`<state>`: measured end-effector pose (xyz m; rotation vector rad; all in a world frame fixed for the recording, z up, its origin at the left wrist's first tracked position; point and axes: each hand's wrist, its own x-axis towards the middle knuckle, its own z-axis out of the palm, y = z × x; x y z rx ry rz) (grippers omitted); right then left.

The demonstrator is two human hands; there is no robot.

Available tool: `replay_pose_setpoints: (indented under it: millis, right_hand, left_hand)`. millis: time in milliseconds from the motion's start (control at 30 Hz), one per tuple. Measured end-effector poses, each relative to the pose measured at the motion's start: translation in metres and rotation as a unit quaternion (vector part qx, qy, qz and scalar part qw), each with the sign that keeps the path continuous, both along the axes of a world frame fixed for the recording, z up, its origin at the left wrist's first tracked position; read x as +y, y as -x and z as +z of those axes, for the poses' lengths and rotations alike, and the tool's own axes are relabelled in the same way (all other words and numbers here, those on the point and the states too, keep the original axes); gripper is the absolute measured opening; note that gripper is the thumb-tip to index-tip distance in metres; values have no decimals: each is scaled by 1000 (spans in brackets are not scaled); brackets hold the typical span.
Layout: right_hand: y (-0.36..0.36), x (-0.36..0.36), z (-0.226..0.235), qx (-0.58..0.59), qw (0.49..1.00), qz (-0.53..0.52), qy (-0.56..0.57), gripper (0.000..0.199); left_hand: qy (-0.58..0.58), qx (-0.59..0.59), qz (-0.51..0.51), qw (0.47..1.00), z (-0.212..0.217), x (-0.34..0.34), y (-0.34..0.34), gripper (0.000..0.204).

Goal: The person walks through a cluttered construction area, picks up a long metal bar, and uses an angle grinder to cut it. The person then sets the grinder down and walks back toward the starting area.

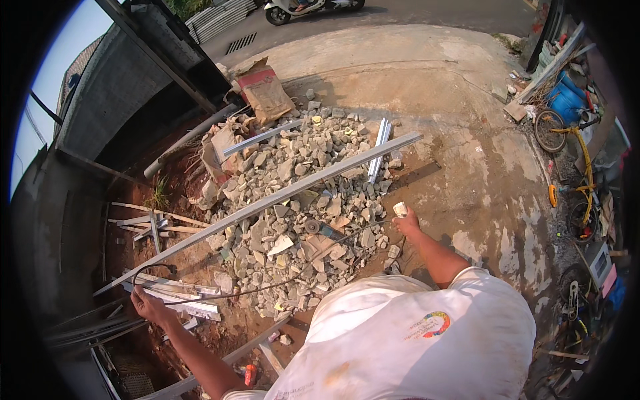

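My left hand (150, 307) is closed around a dark cable (270, 287), and a loop of it curls up above the fingers. From there the cable runs across the rubble toward my right hand (407, 224). That hand grips a small whitish block-shaped piece (400, 209); its exact kind is too small to tell. An angle grinder (324, 229) lies on the broken rubble (293, 193) between my hands. Beyond it a long grey metal bar (287, 195) stretches diagonally over the pile, its near end left of my left hand.
Short metal profiles (380, 151) and a torn paper sack (267, 93) lie on the pile. Wooden strips (157, 220) are at left. A yellow bicycle (587, 160) and blue drum (567, 99) stand among clutter at right. A white scooter (293, 10) is on the road.
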<state>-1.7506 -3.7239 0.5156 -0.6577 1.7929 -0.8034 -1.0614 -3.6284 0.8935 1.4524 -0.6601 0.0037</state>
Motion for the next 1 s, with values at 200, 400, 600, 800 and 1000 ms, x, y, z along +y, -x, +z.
replay_pose_setpoints:
  millis: [200,400,600,800,1000]
  right_hand:
    - [-3,25,58,-174,978,92,71,49]
    - [-54,51,39,-147,910,382,72,73]
    - [-105,78,20,4,813,576,87,85]
    - [-95,86,11,-6,856,516,32,87]
    - [-30,80,-5,-94,938,329,-47,84]
  left_hand:
    - [234,-76,109,963,134,48,-34,10]
    - [505,50,291,811,211,48,-82,27]
    - [230,75,-23,970,213,-37,-43,26]
    - [145,80,-150,975,224,-86,52,26]
    - [55,-60,-249,965,291,-107,-3,32]
